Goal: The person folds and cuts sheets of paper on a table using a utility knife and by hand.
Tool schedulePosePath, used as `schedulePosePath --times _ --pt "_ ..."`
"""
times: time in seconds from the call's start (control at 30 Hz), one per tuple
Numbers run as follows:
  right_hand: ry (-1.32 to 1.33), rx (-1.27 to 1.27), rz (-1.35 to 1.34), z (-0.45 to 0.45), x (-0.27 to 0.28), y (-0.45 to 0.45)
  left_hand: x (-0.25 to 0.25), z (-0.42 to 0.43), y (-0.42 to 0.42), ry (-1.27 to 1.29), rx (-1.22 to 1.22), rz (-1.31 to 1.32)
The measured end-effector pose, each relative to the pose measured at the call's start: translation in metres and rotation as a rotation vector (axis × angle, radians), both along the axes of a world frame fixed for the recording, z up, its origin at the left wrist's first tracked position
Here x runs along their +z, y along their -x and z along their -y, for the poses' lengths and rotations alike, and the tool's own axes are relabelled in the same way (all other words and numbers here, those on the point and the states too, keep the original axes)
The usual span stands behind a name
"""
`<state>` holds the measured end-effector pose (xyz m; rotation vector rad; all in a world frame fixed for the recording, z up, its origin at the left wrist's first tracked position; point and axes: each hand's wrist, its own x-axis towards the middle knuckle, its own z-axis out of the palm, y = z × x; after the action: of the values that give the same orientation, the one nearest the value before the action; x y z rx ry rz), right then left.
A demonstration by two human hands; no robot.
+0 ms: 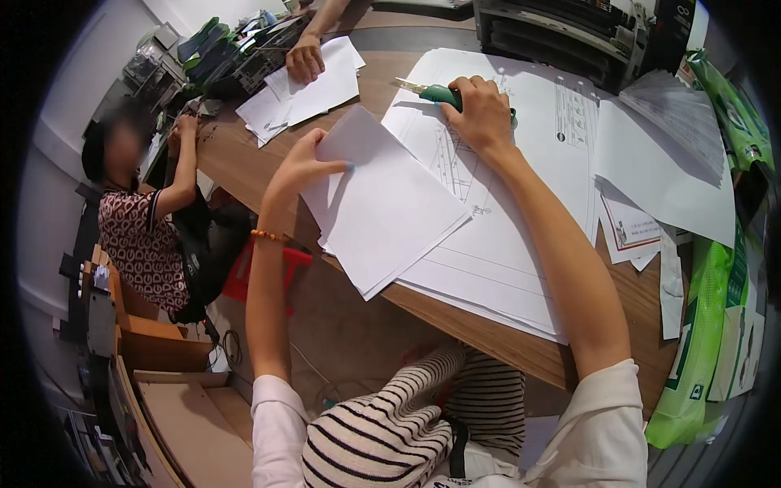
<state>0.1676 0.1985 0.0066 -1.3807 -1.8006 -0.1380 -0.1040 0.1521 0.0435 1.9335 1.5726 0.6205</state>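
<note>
My left hand [303, 172] grips a small stack of blank white paper [392, 199] by its upper left edge, thumb on top and fingers at the side. The stack sticks out past the table's front edge, and its sheets are slightly fanned at the lower corner. My right hand [482, 115] is closed around a pair of green-handled scissors [440, 95], blades pointing left. It rests over large printed drawing sheets [521, 244], which lie on the wooden table partly under the stack. How far the blades are apart is hard to make out.
Across the table, another person's hand [306, 58] presses on white papers [329, 88]. A seated person [142, 236] is at the left. A printer-like machine [561, 37] stands at the back; loose sheets [659, 175] and green packages [691, 342] line the right. A red stool [285, 276] is below.
</note>
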Motion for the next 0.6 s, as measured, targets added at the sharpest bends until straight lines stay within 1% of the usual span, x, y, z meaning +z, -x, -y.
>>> schedulePosePath --times 0.03,0.07,0.13,0.17,0.23,0.27,0.33,0.4,0.43,0.5,0.53,0.57,0.6 --pt "0.002 -0.001 0.000 0.000 0.000 0.000 0.001 0.002 0.002 -0.005 -0.006 0.067" --pt "-0.003 -0.008 0.005 0.001 0.001 0.000 0.002 0.002 0.005 -0.003 -0.006 0.068" --pt "-0.007 -0.015 0.011 0.000 -0.001 0.000 0.004 0.002 0.011 0.007 -0.048 0.288" --pt "-0.010 -0.007 0.004 -0.001 -0.001 0.000 0.005 0.003 0.015 0.009 -0.048 0.289" --pt "-0.012 -0.001 -0.004 -0.002 -0.001 0.000 0.016 0.007 0.018 -0.258 -0.004 0.217" --pt "-0.004 -0.005 -0.006 -0.002 -0.001 0.000 0.022 0.009 0.019 -0.255 -0.005 0.217" --pt "0.009 -0.010 -0.008 -0.002 -0.001 0.000 0.036 0.017 0.021 -0.729 0.203 0.152" --pt "-0.003 -0.024 -0.010 -0.002 -0.001 0.000 0.045 0.016 0.021 -0.963 0.256 0.449" --pt "0.003 -0.023 -0.010 -0.002 -0.002 0.000 0.047 0.019 0.020 -0.957 0.259 0.448" --pt "-0.015 -0.075 0.003 -0.003 -0.002 0.000 0.051 0.024 0.018 -1.233 0.295 0.371" --pt "-0.017 -0.088 0.003 -0.003 -0.002 0.000 0.048 0.031 0.021 -1.199 0.408 0.092" --pt "-0.013 -0.085 0.003 -0.003 -0.002 -0.001 0.041 0.037 0.022 -1.195 0.410 0.088" --pt "0.017 -0.095 0.005 -0.003 -0.001 -0.002 0.031 0.042 0.022 -1.093 0.298 -0.039"
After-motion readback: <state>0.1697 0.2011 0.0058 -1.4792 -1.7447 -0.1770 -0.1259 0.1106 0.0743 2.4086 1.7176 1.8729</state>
